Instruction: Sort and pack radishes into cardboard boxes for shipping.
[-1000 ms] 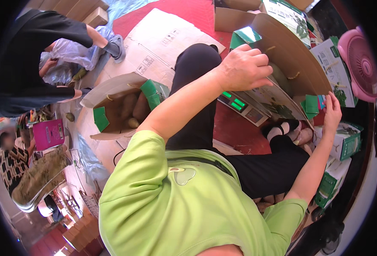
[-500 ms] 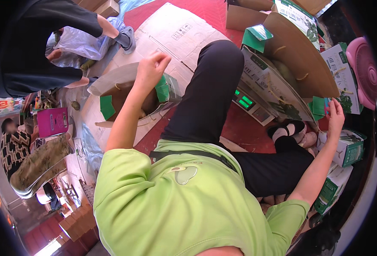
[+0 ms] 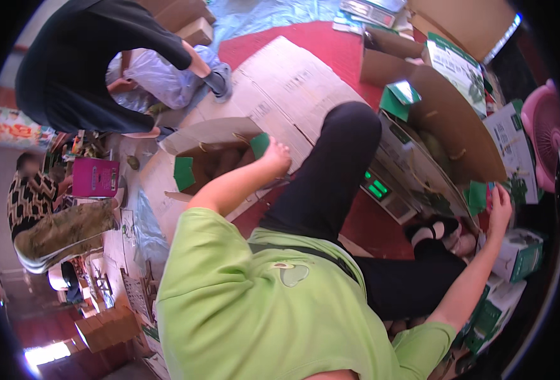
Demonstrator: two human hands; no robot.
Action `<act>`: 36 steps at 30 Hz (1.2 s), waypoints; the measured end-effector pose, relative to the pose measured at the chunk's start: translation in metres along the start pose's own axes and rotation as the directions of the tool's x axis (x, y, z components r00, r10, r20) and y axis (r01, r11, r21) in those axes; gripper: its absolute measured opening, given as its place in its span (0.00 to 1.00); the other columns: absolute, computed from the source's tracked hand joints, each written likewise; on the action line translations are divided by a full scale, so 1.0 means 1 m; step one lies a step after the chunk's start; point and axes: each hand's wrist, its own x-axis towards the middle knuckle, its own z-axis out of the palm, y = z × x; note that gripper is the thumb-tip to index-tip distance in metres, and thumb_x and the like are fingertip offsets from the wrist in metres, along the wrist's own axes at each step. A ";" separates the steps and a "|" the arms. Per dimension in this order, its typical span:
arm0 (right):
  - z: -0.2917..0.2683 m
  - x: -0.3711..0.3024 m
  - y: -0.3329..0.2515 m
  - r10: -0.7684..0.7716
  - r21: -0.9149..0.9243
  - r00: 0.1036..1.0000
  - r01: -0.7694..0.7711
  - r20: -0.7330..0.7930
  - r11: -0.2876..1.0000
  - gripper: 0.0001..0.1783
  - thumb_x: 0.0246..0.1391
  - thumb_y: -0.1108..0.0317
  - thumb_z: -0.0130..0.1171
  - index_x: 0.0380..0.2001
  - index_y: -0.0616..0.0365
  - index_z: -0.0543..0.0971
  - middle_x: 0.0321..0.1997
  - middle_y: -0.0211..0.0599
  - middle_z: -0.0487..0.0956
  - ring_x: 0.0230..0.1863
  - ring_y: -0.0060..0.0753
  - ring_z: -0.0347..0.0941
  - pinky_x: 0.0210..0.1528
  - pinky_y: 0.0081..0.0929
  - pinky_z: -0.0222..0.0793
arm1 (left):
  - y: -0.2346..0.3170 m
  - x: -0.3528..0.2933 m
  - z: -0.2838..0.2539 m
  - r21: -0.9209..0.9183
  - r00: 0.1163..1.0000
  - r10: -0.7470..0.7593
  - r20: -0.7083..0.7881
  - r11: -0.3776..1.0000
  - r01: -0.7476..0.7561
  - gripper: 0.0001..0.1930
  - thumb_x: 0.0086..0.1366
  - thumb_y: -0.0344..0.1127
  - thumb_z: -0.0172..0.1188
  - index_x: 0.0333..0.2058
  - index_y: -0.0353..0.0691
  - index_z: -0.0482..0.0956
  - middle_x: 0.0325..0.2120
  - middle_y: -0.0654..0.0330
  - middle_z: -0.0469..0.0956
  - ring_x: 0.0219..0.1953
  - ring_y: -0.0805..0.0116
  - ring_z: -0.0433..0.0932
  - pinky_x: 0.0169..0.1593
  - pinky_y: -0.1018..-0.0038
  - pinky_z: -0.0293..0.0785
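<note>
Clock positions run from the view's centre. At 10 o'clock sits an open left carton (image 3: 191,135) of shadowed produce (image 3: 226,162); the left hand (image 3: 277,156), fingers curled narrow, meets its green flap (image 3: 259,145). At 2 o'clock stands the right carton (image 3: 458,123), beside a lit scale (image 3: 376,185). The right hand (image 3: 498,210), fingertips bunched, reaches its corner at 3 o'clock. Neither grip's hold can be told. Uneven pulling might crease a flap or tip a carton; the bent knee (image 3: 355,126) might jostle the scale.

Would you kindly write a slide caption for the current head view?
Left hand at the green flap of one open carton, right hand beside a second carton near a lit scale.
</note>
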 end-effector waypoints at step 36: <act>0.015 -0.004 -0.008 -0.031 0.001 0.996 0.031 0.086 1.000 0.21 0.56 0.56 0.57 0.51 0.51 0.75 0.38 0.20 0.76 0.33 0.14 0.67 0.28 0.15 0.59 | 0.061 -0.155 0.154 0.175 0.857 0.436 -0.275 0.899 -0.402 0.14 0.46 0.43 0.56 0.30 0.48 0.84 0.43 0.61 0.74 0.48 0.63 0.66 0.56 0.68 0.57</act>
